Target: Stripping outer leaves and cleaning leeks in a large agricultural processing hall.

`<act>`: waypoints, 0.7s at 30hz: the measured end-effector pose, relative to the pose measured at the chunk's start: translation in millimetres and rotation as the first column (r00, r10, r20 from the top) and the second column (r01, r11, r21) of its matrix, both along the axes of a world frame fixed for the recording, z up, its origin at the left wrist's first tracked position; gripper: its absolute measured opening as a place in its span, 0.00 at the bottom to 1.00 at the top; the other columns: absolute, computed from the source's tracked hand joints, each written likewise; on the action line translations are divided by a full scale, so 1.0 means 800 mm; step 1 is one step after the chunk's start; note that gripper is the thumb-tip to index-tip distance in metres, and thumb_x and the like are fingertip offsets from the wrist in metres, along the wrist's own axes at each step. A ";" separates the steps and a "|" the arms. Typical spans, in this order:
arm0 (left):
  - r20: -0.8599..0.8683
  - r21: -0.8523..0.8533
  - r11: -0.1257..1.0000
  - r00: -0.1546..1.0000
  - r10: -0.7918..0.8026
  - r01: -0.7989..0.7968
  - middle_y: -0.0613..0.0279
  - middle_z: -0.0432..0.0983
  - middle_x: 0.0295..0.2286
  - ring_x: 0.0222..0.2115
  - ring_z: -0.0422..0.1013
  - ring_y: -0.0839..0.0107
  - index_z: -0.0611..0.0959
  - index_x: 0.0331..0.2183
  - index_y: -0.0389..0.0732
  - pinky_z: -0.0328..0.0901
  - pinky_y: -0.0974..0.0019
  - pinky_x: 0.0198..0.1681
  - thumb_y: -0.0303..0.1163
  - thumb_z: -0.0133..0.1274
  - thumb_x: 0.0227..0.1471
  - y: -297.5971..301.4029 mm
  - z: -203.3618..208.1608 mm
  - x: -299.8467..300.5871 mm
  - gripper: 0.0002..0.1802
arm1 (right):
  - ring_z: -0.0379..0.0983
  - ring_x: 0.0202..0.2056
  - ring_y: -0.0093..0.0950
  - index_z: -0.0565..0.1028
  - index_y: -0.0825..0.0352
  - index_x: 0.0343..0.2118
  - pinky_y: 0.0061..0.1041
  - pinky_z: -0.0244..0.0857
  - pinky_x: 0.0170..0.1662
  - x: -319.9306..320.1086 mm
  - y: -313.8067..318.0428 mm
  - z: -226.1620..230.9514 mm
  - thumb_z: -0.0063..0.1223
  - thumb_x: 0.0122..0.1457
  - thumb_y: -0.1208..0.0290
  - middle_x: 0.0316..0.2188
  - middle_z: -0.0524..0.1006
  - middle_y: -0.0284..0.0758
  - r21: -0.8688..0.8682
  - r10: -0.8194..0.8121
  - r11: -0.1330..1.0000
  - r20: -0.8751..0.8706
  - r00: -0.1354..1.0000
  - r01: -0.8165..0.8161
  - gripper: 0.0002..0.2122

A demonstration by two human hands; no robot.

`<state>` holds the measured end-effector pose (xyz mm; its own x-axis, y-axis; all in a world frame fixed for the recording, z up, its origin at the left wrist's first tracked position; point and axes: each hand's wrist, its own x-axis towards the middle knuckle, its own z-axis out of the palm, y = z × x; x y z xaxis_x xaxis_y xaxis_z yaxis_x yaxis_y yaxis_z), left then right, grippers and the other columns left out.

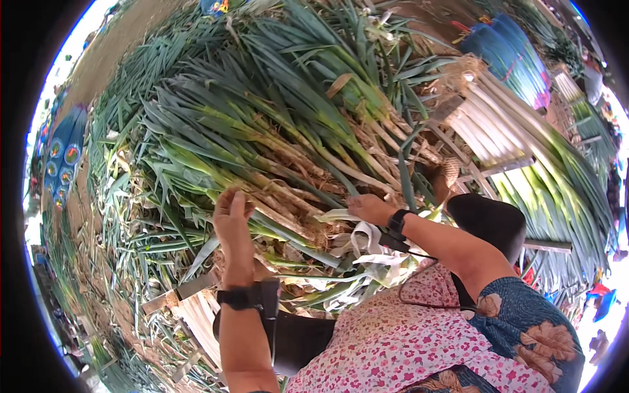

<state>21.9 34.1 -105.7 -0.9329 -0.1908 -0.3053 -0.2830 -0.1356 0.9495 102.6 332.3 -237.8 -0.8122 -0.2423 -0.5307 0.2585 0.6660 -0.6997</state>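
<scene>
A large heap of leeks with dark green leaves and pale, rooty stems lies in front of me. My left hand is closed at the heap's near edge, its fingers round the green part of a leek whose pale stem points right toward its roots. My right hand is closed too, pinching a pale strip of leek leaf that sticks out to the left of its fingertips. Exactly where that strip joins a stalk is hidden. Both wrists wear dark straps with small devices.
Cleaned leeks lie bundled on a wooden rack at the right. Another wooden frame with white stems stands at the lower left. Peeled leaf scraps pile up before my lap. Blue-wrapped bundles lie at the far right.
</scene>
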 end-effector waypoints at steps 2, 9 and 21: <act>0.003 0.006 1.000 1.000 -0.008 0.008 0.66 0.74 0.25 0.23 0.70 0.79 0.75 0.36 0.39 0.66 0.77 0.29 0.29 0.50 0.52 0.016 0.010 0.015 0.08 | 0.69 0.44 0.40 0.69 0.67 0.49 0.34 0.60 0.48 -0.041 -0.027 -0.015 0.50 0.54 0.60 0.41 0.74 0.48 0.014 -0.012 1.000 0.130 0.991 0.010 0.22; 0.074 0.072 0.992 0.992 -0.105 0.100 0.62 0.74 0.27 0.26 0.70 0.76 0.75 0.37 0.36 0.66 0.74 0.33 0.25 0.47 0.52 0.024 0.036 0.045 0.08 | 0.62 0.52 0.43 0.58 0.74 0.55 0.34 0.58 0.52 -0.155 -0.083 -0.062 0.50 0.54 0.57 0.52 0.64 0.52 -0.089 -0.231 0.970 -0.053 0.972 0.225 0.31; 0.154 0.164 0.973 0.970 -0.188 0.162 0.60 0.74 0.29 0.28 0.69 0.74 0.75 0.39 0.34 0.66 0.71 0.35 0.26 0.47 0.53 0.036 0.035 0.045 0.10 | 0.67 0.46 0.43 0.39 0.68 0.62 0.35 0.65 0.44 -0.211 -0.107 -0.066 0.58 0.45 0.50 0.52 0.63 0.54 0.036 0.007 0.999 0.359 0.933 -0.021 0.49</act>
<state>57.9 62.9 -77.7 -0.8806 0.0305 -0.4729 -0.4685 -0.2064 0.8590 -66.3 246.9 -290.4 -0.5626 -0.2254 -0.7954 0.4780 0.6963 -0.5355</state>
